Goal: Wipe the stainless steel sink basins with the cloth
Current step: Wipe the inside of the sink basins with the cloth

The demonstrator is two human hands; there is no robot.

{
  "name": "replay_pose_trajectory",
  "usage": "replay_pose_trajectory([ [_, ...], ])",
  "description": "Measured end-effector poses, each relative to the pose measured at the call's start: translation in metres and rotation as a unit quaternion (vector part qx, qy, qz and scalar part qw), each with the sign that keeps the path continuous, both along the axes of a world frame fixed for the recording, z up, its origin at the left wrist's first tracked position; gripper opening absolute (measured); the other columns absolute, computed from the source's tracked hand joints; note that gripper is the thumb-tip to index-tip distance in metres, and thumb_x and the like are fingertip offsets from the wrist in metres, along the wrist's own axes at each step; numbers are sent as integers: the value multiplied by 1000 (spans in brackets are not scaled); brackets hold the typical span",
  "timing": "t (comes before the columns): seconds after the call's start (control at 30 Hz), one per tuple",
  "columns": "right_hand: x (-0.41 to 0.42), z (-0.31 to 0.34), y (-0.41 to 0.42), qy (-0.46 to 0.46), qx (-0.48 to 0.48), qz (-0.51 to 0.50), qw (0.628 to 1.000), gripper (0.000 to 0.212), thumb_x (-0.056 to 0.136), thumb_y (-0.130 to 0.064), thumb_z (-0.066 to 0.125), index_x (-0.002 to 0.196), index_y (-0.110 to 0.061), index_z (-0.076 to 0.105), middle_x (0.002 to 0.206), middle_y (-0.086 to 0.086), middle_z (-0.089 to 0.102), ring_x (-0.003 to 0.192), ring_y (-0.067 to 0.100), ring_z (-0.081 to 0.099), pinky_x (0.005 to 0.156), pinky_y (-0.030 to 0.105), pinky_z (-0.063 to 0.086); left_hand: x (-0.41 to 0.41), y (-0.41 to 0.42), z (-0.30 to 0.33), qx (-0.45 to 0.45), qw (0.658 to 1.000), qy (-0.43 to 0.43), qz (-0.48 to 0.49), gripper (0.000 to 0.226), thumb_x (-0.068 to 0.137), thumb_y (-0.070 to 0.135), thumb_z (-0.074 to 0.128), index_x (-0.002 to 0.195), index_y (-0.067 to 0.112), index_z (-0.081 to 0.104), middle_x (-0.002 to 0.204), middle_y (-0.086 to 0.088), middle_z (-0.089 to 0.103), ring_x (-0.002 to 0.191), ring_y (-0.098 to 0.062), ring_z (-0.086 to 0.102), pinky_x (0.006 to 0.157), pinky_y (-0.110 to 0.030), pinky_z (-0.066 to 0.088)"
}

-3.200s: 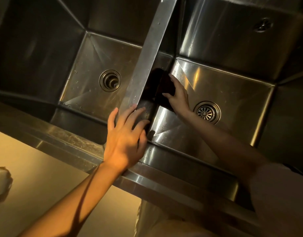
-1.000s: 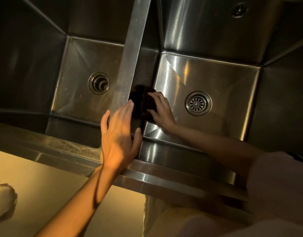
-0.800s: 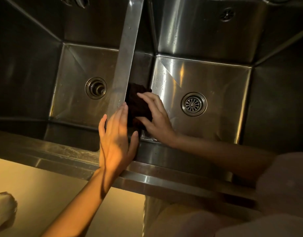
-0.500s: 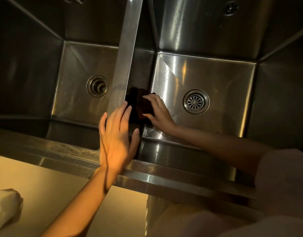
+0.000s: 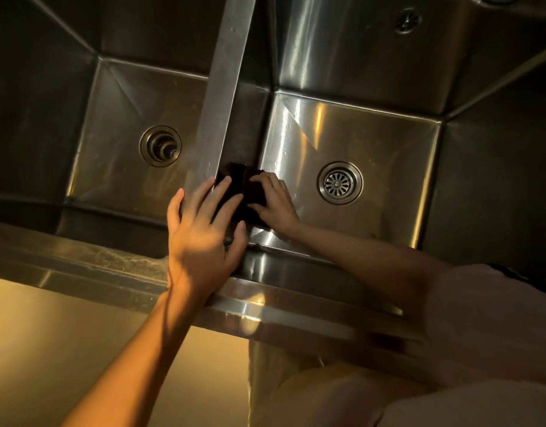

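Two deep stainless steel basins lie below me, split by a flat steel divider (image 5: pixel 222 97). My right hand (image 5: pixel 276 204) reaches down into the right basin (image 5: pixel 388 155) and presses a dark cloth (image 5: pixel 237 183) against the basin's left wall, just under the divider. My left hand (image 5: pixel 203 232) rests flat, fingers spread, on the near end of the divider, and its fingertips overlap the cloth's edge. The left basin (image 5: pixel 111 167) holds nothing but its drain.
An open drain (image 5: pixel 160 145) sits in the left basin floor, and a strainer drain (image 5: pixel 339 183) in the right one. The sink's front rim (image 5: pixel 80 266) runs across below my hands. An overflow fitting (image 5: pixel 407 21) is on the right basin's back wall.
My right hand has rubbed the cloth back and forth along the wall under the divider. My left hand stays on the divider's near end, its fingers now more spread.
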State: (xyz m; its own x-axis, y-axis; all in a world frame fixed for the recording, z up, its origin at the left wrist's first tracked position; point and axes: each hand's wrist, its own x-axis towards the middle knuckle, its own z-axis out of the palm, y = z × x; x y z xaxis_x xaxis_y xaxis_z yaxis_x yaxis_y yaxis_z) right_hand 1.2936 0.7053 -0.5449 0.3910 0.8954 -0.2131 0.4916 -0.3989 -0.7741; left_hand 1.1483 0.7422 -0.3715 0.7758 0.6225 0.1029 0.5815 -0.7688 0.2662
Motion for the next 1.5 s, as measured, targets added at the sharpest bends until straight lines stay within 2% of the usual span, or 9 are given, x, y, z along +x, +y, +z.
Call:
replay_pose_trajectory([
  [0.2,-10,99,-26,103,149,-2,984,52,73,-9,76,120,-9,54,121,7,50,115,17,49,102,32,42,-4,-2,14,-65,997,-37,34,45,99,32,33,139,18,48,147,-7,43,137,-14,36,116,-53,16],
  [0.33,-11,132,-32,107,197,16,974,51,72,-9,79,116,-3,54,117,11,50,113,11,47,101,19,38,-18,-8,25,-28,994,-59,92,39,97,29,39,128,15,59,140,-8,51,137,-20,38,115,-58,12],
  [0.47,-8,99,-30,56,157,65,984,51,76,-9,76,118,2,48,120,17,44,114,5,38,103,13,31,-42,-33,20,23,994,-40,98,36,95,23,43,115,7,68,130,-15,59,130,-28,45,111,-62,20],
  [0.63,-5,22,-19,-22,34,121,992,56,75,-30,67,120,-9,41,122,13,42,109,25,48,96,39,45,-60,-40,13,14,996,16,85,36,96,22,42,119,8,66,133,-15,56,134,-28,42,112,-64,18],
  [0.9,-5,-33,-16,-105,-114,203,967,63,72,-16,76,124,-11,42,125,11,38,106,33,52,84,45,50,-59,-41,10,-5,996,26,79,55,101,46,31,127,6,59,138,-15,53,136,-25,36,117,-56,12],
  [1.03,-11,-24,-16,-84,-102,203,970,56,76,-20,74,122,-16,43,126,6,39,106,31,55,78,43,52,-57,-41,11,-18,995,12,93,61,100,50,32,130,3,55,138,-16,52,137,-25,36,117,-57,13],
  [1.23,-23,5,-35,36,-53,204,977,55,74,-20,78,118,-22,45,122,-4,42,110,21,50,89,40,48,-58,-42,12,-40,994,-5,105,62,99,51,34,131,0,52,137,-17,51,135,-28,38,118,-54,11],
  [1.37,-16,49,-38,76,21,213,974,55,72,-17,81,118,-18,51,122,-1,47,111,23,54,94,41,47,-55,-42,15,-69,988,20,139,64,92,51,42,134,3,50,140,-13,49,138,-23,34,120,-46,5],
  [1.5,-4,116,-42,121,115,254,953,54,73,-14,80,121,-14,54,124,-3,47,116,11,50,98,28,44,-54,-42,15,-83,985,16,153,67,87,51,44,135,4,49,143,-10,44,137,-23,34,120,-43,4],
])
